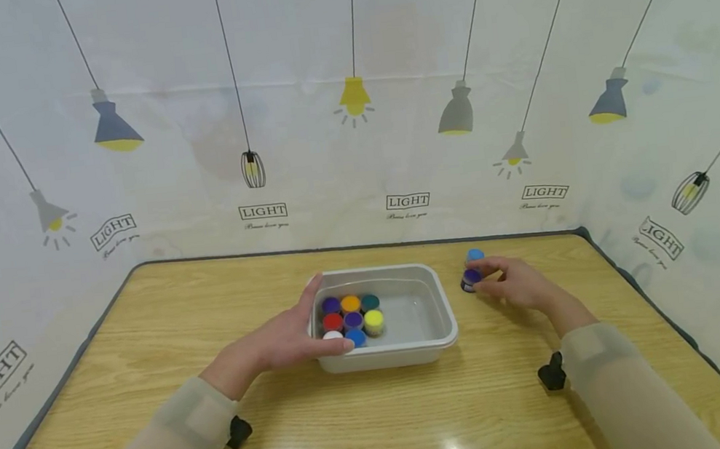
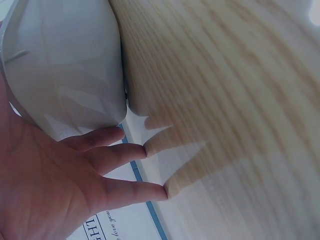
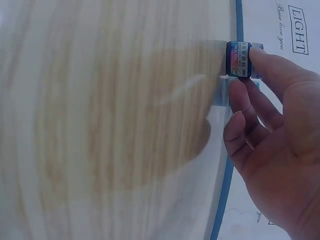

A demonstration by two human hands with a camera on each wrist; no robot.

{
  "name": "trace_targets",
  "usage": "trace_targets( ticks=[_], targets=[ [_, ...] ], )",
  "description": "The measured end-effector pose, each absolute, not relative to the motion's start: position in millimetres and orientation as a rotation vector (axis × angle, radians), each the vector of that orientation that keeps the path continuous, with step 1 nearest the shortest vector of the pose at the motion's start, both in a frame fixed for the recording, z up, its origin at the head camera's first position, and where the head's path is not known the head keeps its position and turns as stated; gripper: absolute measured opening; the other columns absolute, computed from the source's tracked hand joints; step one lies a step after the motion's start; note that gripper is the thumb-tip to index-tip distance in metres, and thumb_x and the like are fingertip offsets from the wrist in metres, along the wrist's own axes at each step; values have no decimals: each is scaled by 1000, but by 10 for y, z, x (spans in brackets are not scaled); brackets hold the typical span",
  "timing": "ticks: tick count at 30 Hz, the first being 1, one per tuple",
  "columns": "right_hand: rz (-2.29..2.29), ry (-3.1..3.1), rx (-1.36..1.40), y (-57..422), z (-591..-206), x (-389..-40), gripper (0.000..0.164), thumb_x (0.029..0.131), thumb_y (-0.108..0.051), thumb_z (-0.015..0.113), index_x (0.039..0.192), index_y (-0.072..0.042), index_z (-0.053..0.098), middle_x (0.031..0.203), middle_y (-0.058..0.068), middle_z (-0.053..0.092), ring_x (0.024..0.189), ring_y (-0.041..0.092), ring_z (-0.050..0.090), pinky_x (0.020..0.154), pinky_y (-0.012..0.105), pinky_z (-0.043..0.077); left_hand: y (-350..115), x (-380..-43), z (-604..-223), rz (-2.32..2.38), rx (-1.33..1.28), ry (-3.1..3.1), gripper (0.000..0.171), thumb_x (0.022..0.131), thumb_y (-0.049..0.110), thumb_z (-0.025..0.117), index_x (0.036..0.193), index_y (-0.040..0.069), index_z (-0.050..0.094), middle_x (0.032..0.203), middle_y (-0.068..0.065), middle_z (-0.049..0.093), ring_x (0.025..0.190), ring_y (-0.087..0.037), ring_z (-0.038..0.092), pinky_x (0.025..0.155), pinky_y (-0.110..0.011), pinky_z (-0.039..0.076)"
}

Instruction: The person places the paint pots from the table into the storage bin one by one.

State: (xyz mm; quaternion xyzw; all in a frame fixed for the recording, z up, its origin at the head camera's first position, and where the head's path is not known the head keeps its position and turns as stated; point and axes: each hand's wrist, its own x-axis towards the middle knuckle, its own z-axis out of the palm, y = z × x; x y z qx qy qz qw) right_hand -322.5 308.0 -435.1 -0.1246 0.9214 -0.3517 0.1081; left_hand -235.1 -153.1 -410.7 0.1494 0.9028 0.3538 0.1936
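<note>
My left hand [image 1: 276, 341] rests against the left end of a white plastic tray [image 1: 406, 347], thumb along the front rim and index finger at the back corner. In the left wrist view, the other fingers [image 2: 132, 192] extend straight beside the tray wall [image 2: 80, 65], with their tips at the tabletop. To the right of the tray, my right hand [image 1: 519, 284] pinches a small purple-lidded paint pot [image 1: 470, 280] between thumb and fingers. Its printed label [image 3: 241, 59] shows in the right wrist view. Just behind it stands a light-blue-lidded paint pot [image 1: 475, 254].
Several paint pots fill the tray's left half, among them a red one [image 1: 333, 322], a yellow one [image 1: 374, 320] and an orange one [image 1: 351, 304]. The wooden table [image 1: 380, 412] ends at a dark edge against a lamp-printed wall covering [image 1: 316, 53].
</note>
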Motion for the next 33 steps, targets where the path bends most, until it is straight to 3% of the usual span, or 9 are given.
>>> trace_targets(
  ticks=[8,17,26,33],
  targets=[
    [-1045,2751,-339,3028,-4329,-3187,49,106,-36,75,148,-12,66,138,22,66,94,23,65,73,34,58,-1526,-2352,-4122,998,404,2528,134,86,79,77,177,35,-10,182,-19,25,160,-45,41,129,-68,33],
    [-1135,2789,-417,2938,-4048,-3040,50,105,-44,76,142,-11,68,136,17,68,95,27,66,75,34,57,-1531,-2351,-4118,1008,412,2524,133,87,78,76,177,33,-11,182,-20,22,161,-46,39,129,-69,33],
    [-1160,2815,-494,2667,-3722,-2850,41,102,-47,78,135,-24,71,109,7,76,93,29,67,73,33,56,-1537,-2353,-4100,1007,423,2526,133,88,77,77,177,32,-12,182,-21,23,161,-47,39,129,-69,33],
    [-1174,2779,-659,2387,-3687,-2741,32,100,-38,82,129,-26,75,100,1,73,88,25,64,68,31,53,-1532,-2350,-4116,1002,414,2530,133,88,77,77,177,32,-11,180,-22,27,159,-47,42,128,-69,34]
  ],
)
